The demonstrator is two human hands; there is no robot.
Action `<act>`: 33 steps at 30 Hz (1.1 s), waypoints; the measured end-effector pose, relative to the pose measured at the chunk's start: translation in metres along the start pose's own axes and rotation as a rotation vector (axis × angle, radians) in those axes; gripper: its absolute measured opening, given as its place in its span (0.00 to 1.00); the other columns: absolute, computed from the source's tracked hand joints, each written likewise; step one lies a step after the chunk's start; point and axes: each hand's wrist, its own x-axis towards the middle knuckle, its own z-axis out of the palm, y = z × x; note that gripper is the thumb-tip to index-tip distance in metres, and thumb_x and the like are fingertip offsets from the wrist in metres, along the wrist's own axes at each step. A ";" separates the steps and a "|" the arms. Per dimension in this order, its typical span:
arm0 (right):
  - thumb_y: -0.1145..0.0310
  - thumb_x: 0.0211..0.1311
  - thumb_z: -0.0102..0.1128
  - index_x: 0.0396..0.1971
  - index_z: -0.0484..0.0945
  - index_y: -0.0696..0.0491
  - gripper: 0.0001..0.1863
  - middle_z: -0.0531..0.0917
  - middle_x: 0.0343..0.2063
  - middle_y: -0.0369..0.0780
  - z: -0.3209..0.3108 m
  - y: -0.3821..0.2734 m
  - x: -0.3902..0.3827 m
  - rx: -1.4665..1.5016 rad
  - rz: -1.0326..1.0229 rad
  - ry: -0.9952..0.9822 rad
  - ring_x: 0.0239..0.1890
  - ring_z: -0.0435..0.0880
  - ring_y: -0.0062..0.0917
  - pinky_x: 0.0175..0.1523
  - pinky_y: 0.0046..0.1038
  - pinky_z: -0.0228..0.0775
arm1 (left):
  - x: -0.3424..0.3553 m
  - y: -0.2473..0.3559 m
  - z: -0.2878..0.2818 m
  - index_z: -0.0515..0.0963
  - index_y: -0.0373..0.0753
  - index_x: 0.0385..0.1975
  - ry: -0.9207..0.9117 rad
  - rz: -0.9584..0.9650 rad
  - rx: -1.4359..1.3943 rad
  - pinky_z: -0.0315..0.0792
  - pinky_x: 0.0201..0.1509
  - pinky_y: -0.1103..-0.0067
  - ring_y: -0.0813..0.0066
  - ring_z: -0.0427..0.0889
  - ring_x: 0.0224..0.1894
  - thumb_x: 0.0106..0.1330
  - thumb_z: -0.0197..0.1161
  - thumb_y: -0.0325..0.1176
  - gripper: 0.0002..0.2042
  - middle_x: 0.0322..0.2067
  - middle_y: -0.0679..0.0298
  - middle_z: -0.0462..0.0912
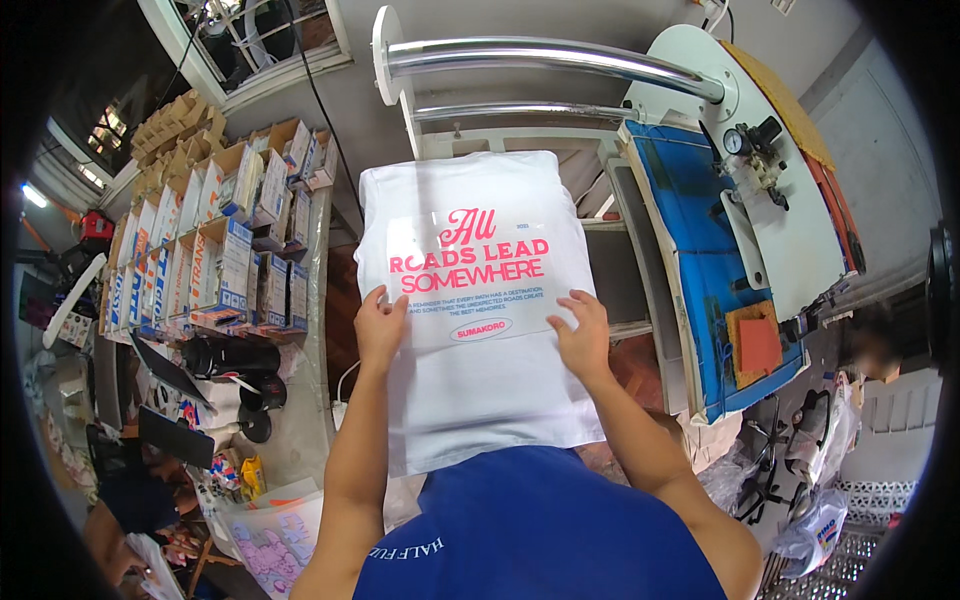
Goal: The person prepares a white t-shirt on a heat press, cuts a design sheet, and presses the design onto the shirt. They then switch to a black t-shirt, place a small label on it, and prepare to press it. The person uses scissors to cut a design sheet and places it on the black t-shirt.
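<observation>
A white T-shirt (480, 395) is spread over the flat bed in front of me, its printed side up. Pink and blue lettering (470, 255) fills its upper middle, and a glossy, see-through sheet (405, 225) seems to lie over that lettering. At the left edge of the design rests my left hand (382, 328), fingers apart and pointing away from me. My right hand (583, 335) is at the opposite edge, thumb and fingers spread, the thumb near the sheet's lower right corner. Neither hand visibly grips anything.
Chrome bars (550, 58) cross behind the shirt. On the right stands a blue-covered frame (690, 250) with a pressure gauge (738, 141) and an orange pad (757, 345). Boxes in rows (215, 240) and black containers (232, 358) occupy the left table. Another person (876, 355) is far right.
</observation>
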 end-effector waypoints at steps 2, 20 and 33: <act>0.56 0.59 0.69 0.54 0.78 0.55 0.27 0.69 0.63 0.49 0.001 -0.002 -0.019 -0.148 -0.089 -0.078 0.67 0.63 0.49 0.69 0.48 0.56 | -0.017 -0.002 -0.011 0.77 0.32 0.50 0.113 0.241 0.252 0.74 0.45 0.71 0.63 0.82 0.39 0.59 0.67 0.32 0.19 0.37 0.55 0.83; 0.50 0.68 0.54 0.62 0.72 0.53 0.29 0.67 0.67 0.43 0.004 -0.020 -0.027 -0.378 -0.073 -0.211 0.73 0.54 0.44 0.76 0.52 0.34 | 0.199 0.041 0.062 0.80 0.35 0.46 -0.044 0.909 0.536 0.66 0.63 0.63 0.54 0.75 0.55 0.57 0.56 0.20 0.17 0.47 0.56 0.81; 0.53 0.65 0.57 0.59 0.74 0.54 0.28 0.68 0.65 0.44 0.003 -0.022 -0.020 -0.341 -0.034 -0.221 0.72 0.55 0.45 0.75 0.54 0.36 | 0.269 0.060 0.074 0.80 0.40 0.46 -0.383 0.601 0.591 0.70 0.56 0.62 0.50 0.79 0.49 0.56 0.55 0.21 0.17 0.48 0.57 0.82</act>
